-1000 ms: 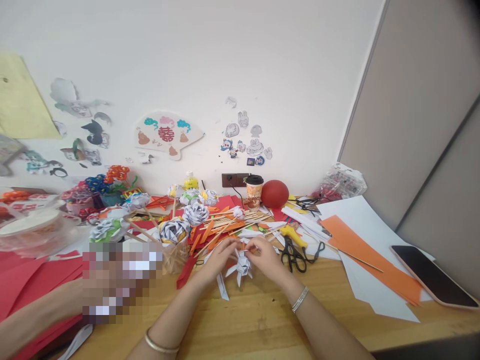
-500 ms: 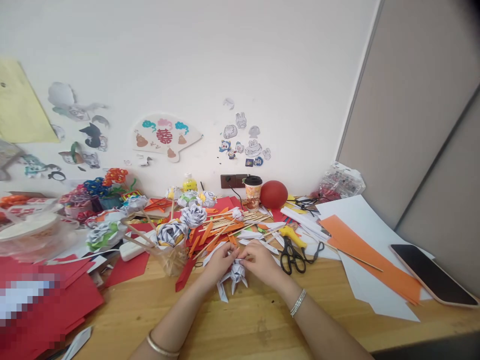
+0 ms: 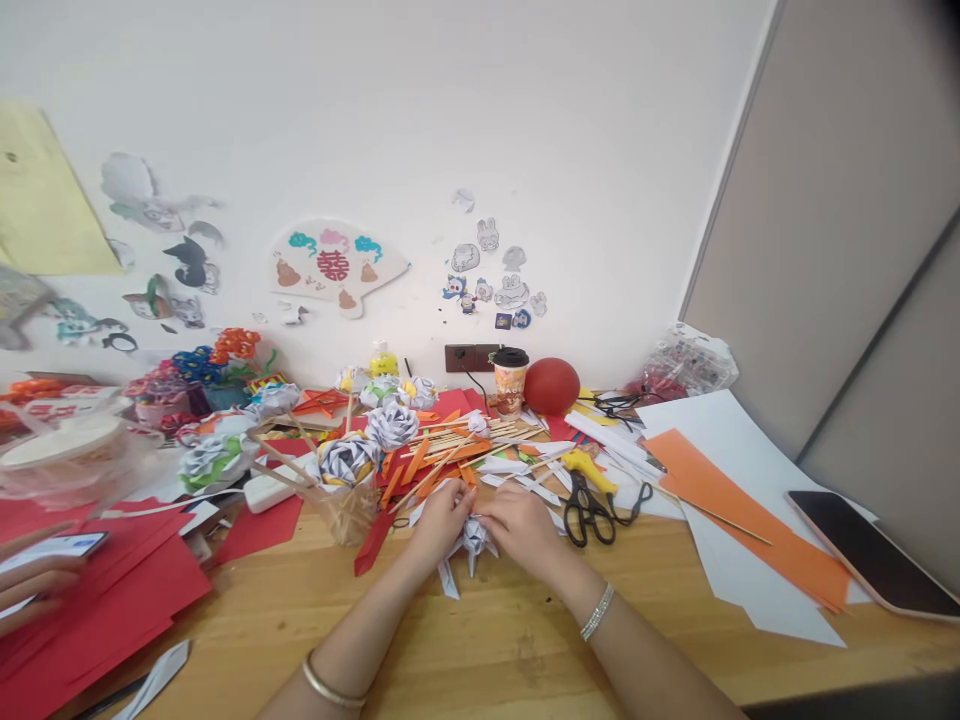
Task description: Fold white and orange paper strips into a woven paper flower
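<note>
A small folded white paper flower (image 3: 474, 537) with pointed tips hangs low over the wooden table, between my two hands. My left hand (image 3: 444, 518) pinches it near its top from the left. From the right, my right hand (image 3: 517, 520) pinches the same spot, fingertips almost meeting the left ones. The fingers hide the upper part of the flower. A white folded paper strip (image 3: 448, 580) sticks out below my left hand. Just right of my right hand lie black-handled scissors (image 3: 587, 512) and a yellow-handled tool (image 3: 589, 468).
Behind my hands lie wooden sticks (image 3: 517, 433) and orange paper strips. Finished paper flowers stand in a clear cup (image 3: 346, 510) at left. Red sheets (image 3: 142, 590) and another person's hand (image 3: 37, 575) are far left. A phone (image 3: 862, 550), orange paper (image 3: 750, 515) and a red balloon (image 3: 552, 386) sit right.
The paper flower is tilted differently and sits slightly higher between my fingers. My hands stay pinched in nearly the same place. The view has shifted slightly.
</note>
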Demonstrator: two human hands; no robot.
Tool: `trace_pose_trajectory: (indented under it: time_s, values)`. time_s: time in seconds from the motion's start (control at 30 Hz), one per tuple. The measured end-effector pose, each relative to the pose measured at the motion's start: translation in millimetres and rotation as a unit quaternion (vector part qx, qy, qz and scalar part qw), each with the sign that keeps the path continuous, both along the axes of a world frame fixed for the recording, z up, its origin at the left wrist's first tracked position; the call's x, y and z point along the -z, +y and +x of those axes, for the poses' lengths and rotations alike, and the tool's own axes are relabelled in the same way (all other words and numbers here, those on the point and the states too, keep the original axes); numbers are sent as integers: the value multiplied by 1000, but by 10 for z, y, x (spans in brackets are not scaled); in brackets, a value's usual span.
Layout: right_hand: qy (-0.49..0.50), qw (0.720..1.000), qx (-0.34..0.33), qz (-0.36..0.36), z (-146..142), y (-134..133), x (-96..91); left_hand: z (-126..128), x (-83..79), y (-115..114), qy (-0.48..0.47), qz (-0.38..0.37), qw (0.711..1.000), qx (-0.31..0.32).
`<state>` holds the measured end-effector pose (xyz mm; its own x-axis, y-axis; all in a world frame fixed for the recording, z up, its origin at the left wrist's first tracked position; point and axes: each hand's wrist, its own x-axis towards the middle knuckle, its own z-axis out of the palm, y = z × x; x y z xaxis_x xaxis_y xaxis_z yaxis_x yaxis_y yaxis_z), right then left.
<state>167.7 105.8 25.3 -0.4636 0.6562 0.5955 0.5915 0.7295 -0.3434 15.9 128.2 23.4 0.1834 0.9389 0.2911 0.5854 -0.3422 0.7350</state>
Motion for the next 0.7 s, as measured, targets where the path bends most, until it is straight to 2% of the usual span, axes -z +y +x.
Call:
trace_pose_trajectory:
  time_s: [0.17, 0.33, 0.57, 0.7]
  values:
    - [-1, 999, -49, 8, 4, -71, -70, 2, -27, -17, 3, 8, 1000, -20]
    - [33, 999, -15, -25, -43, -102, -103, 5, -56, -40, -2, 6, 999, -32]
    - [17, 999, -50, -5, -57, -114, -85, -12, -45, -35, 3, 21, 999, -42]
    - [12, 1000, -7, -3, -75, -142, -95, 2, -55, -44, -8, 25, 999, -27]
